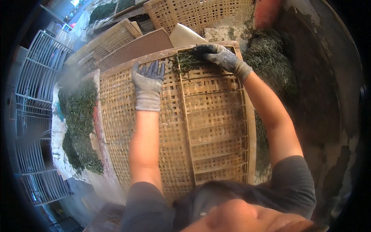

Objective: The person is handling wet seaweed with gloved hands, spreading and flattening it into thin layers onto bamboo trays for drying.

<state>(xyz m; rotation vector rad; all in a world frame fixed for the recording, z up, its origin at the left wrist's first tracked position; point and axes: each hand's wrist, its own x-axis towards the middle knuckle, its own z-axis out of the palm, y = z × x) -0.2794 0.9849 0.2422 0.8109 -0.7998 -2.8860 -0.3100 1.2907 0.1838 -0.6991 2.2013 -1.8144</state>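
A large woven bamboo tray [116,98] in a wooden frame lies before me. On its right side rests a slatted wooden frame [184,116], divided crosswise into several narrow compartments. My left hand [148,84], in a grey glove with dark fingers, is over the weave near the far edge. Its fingers are apart and hold nothing. My right hand [221,58], in a similar glove, is at the far compartment, touching dark green shredded plant matter [187,61]. Its dark fingertips blend into the shadow there, so their grip is unclear.
Heaps of the dark green stuff lie left [78,124] and right [269,61] of the tray. Another woven tray [197,14] leans at the back, near a brown board [139,47] and a pale sheet [185,36]. Metal racks [40,66] stand at far left.
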